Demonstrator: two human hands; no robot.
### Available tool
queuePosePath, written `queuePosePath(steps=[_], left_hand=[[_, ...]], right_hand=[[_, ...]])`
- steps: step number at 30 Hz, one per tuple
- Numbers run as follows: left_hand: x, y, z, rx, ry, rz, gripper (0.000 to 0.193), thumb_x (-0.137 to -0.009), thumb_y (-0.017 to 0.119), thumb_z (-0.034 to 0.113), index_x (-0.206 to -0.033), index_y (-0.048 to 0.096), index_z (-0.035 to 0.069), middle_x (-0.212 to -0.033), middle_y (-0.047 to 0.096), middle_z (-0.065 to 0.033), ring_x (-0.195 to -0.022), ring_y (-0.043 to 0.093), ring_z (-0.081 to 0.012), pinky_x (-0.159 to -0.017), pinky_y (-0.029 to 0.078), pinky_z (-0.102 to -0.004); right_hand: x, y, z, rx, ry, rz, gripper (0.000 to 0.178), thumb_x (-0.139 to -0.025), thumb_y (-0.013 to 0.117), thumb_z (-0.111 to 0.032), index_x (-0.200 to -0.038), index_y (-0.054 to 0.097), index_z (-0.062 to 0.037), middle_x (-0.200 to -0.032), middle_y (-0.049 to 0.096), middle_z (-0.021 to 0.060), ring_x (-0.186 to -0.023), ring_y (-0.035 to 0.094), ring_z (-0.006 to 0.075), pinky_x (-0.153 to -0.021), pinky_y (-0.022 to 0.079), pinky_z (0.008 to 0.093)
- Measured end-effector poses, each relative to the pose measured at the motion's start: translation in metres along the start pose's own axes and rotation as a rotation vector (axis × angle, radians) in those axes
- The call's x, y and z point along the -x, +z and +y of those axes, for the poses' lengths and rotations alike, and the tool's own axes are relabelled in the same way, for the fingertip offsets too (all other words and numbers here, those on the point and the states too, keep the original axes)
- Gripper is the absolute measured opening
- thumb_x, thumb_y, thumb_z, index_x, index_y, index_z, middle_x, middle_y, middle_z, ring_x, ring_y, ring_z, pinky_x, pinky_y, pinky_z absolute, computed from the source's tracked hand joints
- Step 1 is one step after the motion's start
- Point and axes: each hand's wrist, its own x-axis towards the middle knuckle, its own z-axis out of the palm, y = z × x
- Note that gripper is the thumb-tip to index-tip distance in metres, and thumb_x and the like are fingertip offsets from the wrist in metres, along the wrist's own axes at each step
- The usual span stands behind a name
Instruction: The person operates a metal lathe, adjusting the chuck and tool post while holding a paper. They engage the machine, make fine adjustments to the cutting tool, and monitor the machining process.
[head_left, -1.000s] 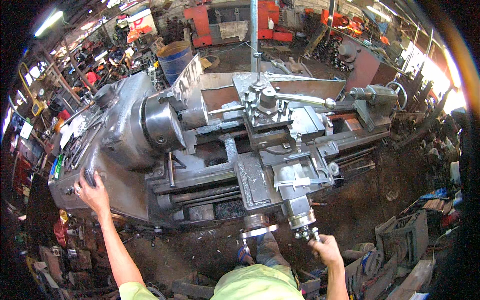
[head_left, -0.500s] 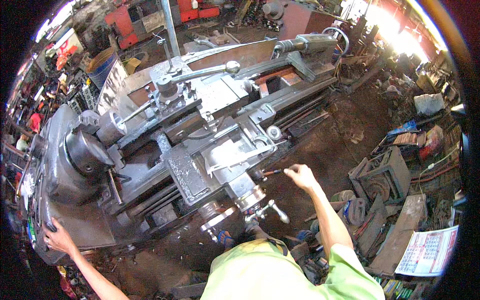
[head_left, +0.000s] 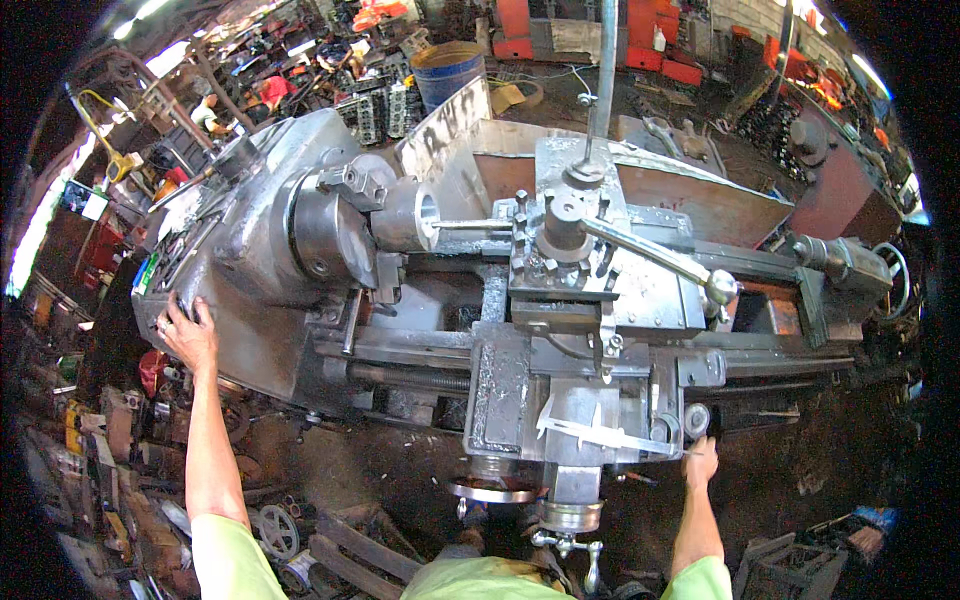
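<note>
My left hand (head_left: 188,338) rests on the front corner of the lathe's headstock (head_left: 245,325), its fingers spread beside a small dark part. My right hand (head_left: 702,462) is closed at the right end of the carriage, just below a round knob (head_left: 697,418); what it grips is hidden. A caliper (head_left: 600,432) lies on the cross slide left of that hand. The chuck (head_left: 325,235) clamps a hollow metal cylinder (head_left: 405,215). A bar (head_left: 470,224) from the tool post (head_left: 565,230) reaches to the cylinder's bore.
A long ball-ended handle (head_left: 660,262) sticks out right from the tool post. Handwheels (head_left: 492,492) and a crank (head_left: 590,565) jut toward me. The tailstock (head_left: 845,262) stands at the far right. Wooden boards (head_left: 365,550) and scrap lie on the floor.
The view has swung left, so the lathe appears farther right. My right hand has moved from open space beside the carriage to the round knob. My left hand stays on the headstock.
</note>
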Motion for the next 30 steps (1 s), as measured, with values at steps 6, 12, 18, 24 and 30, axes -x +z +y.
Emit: queuePosePath(steps=[6,12,18,24,30], left_hand=[[0.004,-0.002,-0.003,-0.015,0.016,-0.007,0.054,-0.086,0.063,0.039,-0.130,0.052,0.010,-0.115,0.051,-0.0262,-0.109,0.049,-0.0413,-0.093,0.040,-0.0505],[0.002,-0.002,-0.003,0.121,-0.013,-0.010,0.052,-0.087,0.063,0.037,-0.130,0.053,0.010,-0.114,0.052,-0.0274,-0.108,0.050,-0.0423,-0.094,0.040,-0.0499],[0.003,-0.004,-0.007,0.198,-0.051,-0.020,0.049,-0.086,0.064,0.035,-0.128,0.056,0.011,-0.116,0.054,-0.0242,-0.109,0.051,-0.0392,-0.093,0.040,-0.0488],[0.004,-0.011,-0.010,0.308,-0.087,-0.038,0.049,-0.085,0.065,0.035,-0.127,0.057,0.011,-0.117,0.055,-0.0236,-0.109,0.052,-0.0388,-0.093,0.041,-0.0483],[0.004,-0.018,-0.016,0.359,-0.030,-0.042,0.048,-0.084,0.066,0.032,-0.127,0.057,0.011,-0.115,0.055,-0.0215,-0.109,0.051,-0.0381,-0.094,0.039,-0.0486]], right_hand=[[0.046,0.038,0.066,0.090,-0.066,-0.209,0.081,-0.078,0.066,-0.012,-0.145,0.024,0.0038,-0.133,0.040,0.0318,-0.121,0.045,0.0451,-0.101,0.041,0.0423],[0.113,0.024,0.034,0.118,0.114,-0.074,0.072,-0.080,0.064,-0.020,-0.139,0.033,0.0070,-0.130,0.045,0.0299,-0.121,0.046,0.0439,-0.098,0.043,0.0441],[0.241,-0.043,-0.046,-0.692,0.303,-0.505,0.038,-0.094,0.057,-0.032,-0.108,0.065,0.0017,-0.088,0.067,0.0090,-0.077,0.062,0.0170,-0.065,0.050,0.0324],[0.330,-0.103,-0.133,-0.985,0.314,-0.614,0.051,-0.099,0.042,-0.043,-0.090,0.063,0.0027,-0.074,0.068,0.0169,-0.060,0.065,0.0230,-0.058,0.051,0.0325],[0.359,-0.111,-0.157,-0.758,0.151,-0.526,0.041,-0.097,0.049,-0.036,-0.087,0.062,0.0023,-0.059,0.059,0.0082,-0.048,0.055,0.0155,-0.042,0.042,0.0287]])
